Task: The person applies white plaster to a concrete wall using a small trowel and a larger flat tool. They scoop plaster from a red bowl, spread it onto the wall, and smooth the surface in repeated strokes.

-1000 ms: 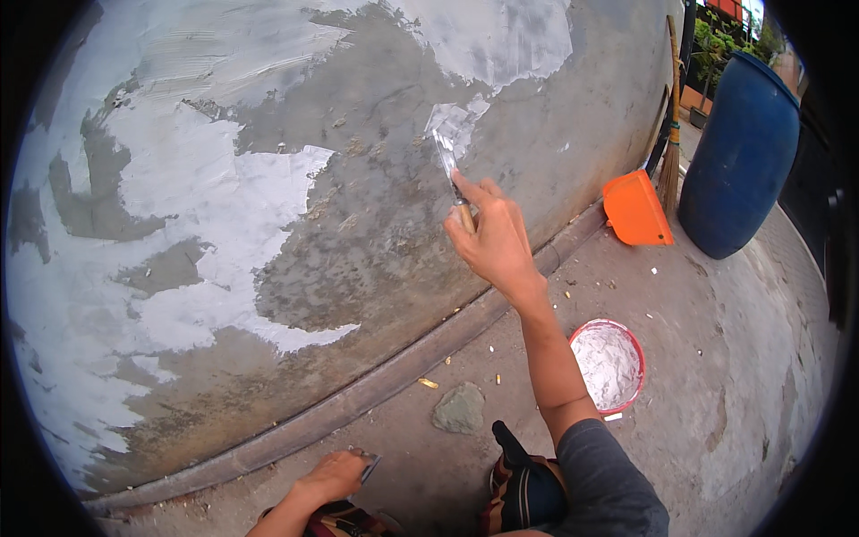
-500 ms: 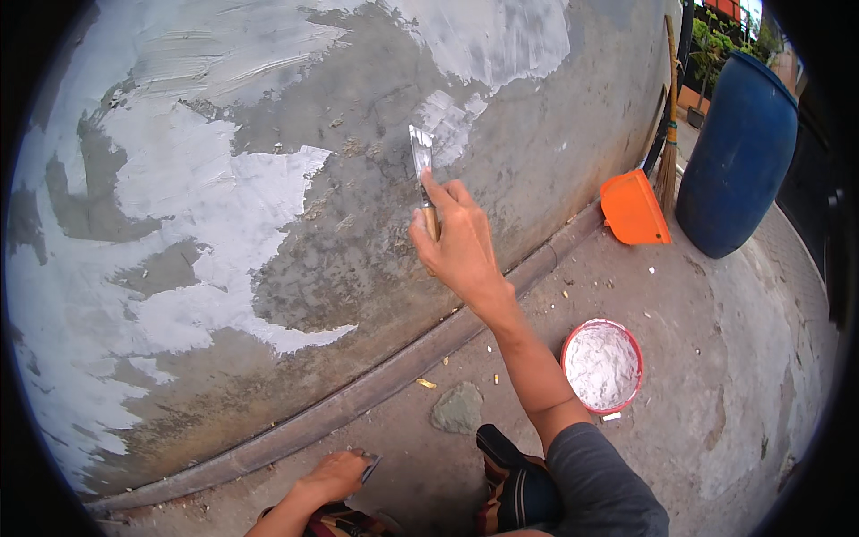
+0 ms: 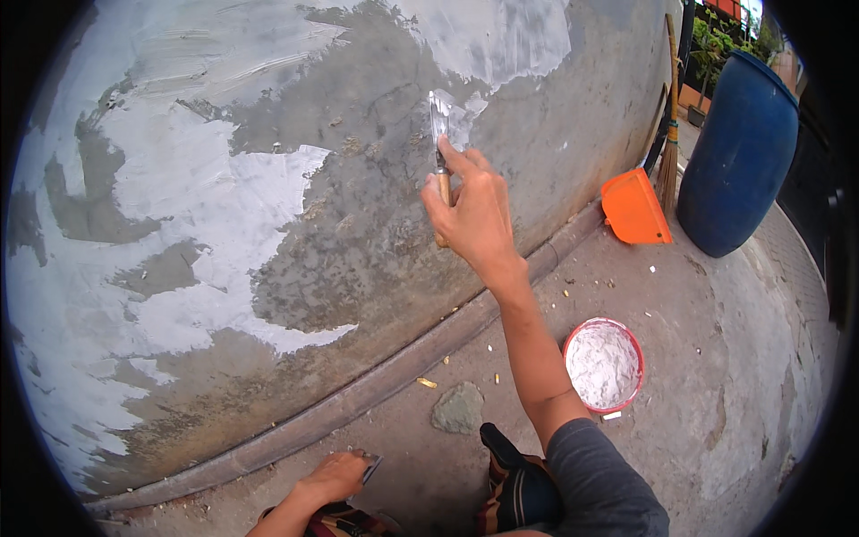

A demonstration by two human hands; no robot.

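Observation:
My right hand (image 3: 479, 208) grips the wooden handle of a putty knife (image 3: 438, 134). Its metal blade carries white paste and lies against the grey wall (image 3: 376, 197), at a small fresh white patch (image 3: 467, 115). White filler (image 3: 228, 192) covers much of the wall to the left in ragged smears. Low down at the left, my left hand (image 3: 335, 476) is closed around a second tool; only a flat grey blade edge (image 3: 371, 469) shows, so its exact kind is hidden.
A red-rimmed bucket of white paste (image 3: 605, 365) stands right of my arm. Near my foot lies a flat stone (image 3: 458, 409). An orange dustpan (image 3: 634, 208), a broom (image 3: 669, 161) and a blue barrel (image 3: 738, 157) stand at the far right. A raised ledge (image 3: 358, 394) runs along the wall's base.
My right hand has moved up and slightly right with the putty knife, drawing its blade over the small white patch. My left hand has stayed in place.

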